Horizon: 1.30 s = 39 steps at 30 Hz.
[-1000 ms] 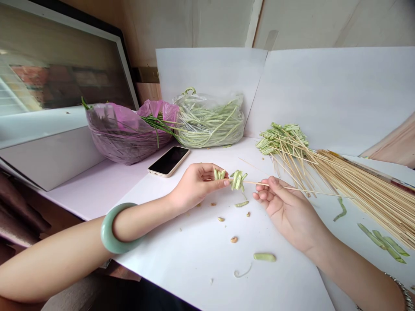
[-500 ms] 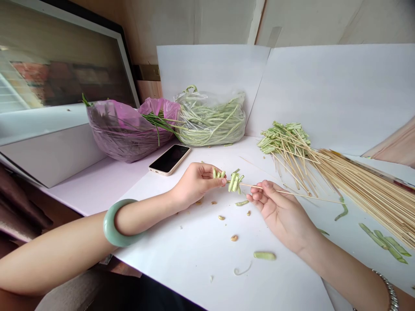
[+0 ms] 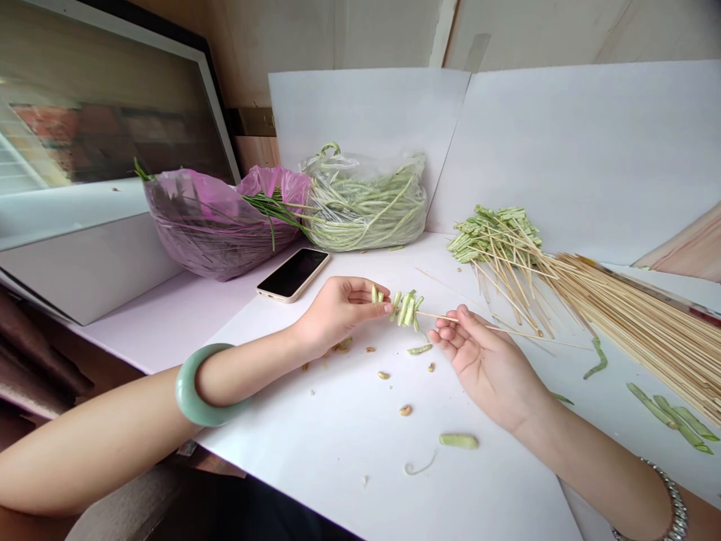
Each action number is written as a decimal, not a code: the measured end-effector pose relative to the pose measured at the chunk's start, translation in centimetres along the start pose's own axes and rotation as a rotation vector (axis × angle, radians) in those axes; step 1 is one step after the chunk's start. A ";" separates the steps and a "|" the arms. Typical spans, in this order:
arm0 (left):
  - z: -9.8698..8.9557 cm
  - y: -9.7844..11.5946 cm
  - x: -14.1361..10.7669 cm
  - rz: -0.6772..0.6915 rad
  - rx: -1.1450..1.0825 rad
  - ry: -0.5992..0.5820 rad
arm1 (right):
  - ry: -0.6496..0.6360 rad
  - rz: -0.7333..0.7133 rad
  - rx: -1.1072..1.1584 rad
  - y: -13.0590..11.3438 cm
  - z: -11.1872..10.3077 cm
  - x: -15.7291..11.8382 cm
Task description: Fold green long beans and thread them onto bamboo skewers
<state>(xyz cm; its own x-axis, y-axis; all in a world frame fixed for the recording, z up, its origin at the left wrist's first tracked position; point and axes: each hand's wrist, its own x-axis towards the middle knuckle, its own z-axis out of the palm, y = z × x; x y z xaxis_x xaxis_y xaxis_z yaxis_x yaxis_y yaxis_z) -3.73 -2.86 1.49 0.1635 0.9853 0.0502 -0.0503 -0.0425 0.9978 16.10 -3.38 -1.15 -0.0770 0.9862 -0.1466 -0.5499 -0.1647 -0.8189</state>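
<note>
L hand [image 3: 341, 317]: grip closed on cut bean pcs [image 3: 406, 309], some threaded on a thin skewer [image 3: 435, 316]. R hand [image 3: 489, 368]: grip pinches skewer's bare part. Both held above pale desk [image 3: 185, 327], btwn phone [image 3: 294, 274] & skewer pile [image 3: 647, 330].

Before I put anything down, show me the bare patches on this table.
Bare: between phone and left forearm, and between the nearest bean piece and right forearm. Crowded: back left, with purple bag and clear bag; right, with loose skewers; middle, with seeds below the held skewer.
</note>
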 end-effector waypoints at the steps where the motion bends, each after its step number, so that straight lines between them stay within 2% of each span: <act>1: 0.0 0.0 0.1 0.006 0.004 0.010 | 0.007 -0.001 0.006 0.0 0.0 0.0; 10: -0.7 -1.2 0.7 -0.014 0.053 0.031 | 0.019 0.003 -0.012 0.0 0.0 -0.1; 23: -0.5 -0.9 0.5 -0.047 -0.022 0.030 | -0.035 -0.001 -0.049 0.0 0.1 -0.4; 30: -0.4 -0.3 0.5 -0.022 -0.041 0.012 | -0.016 -0.011 -0.007 0.1 -0.1 -0.3; 39: -0.7 -0.6 0.9 0.012 -0.039 0.077 | 0.014 0.001 0.038 0.1 -0.4 0.1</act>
<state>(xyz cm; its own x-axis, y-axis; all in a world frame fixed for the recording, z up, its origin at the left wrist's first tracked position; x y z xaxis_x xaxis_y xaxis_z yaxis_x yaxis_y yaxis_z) -4.23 -1.85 0.87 0.0869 0.9946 0.0569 -0.0904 -0.0490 0.9947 16.32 -3.31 -1.45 -0.0666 0.9856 -0.1553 -0.5808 -0.1649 -0.7972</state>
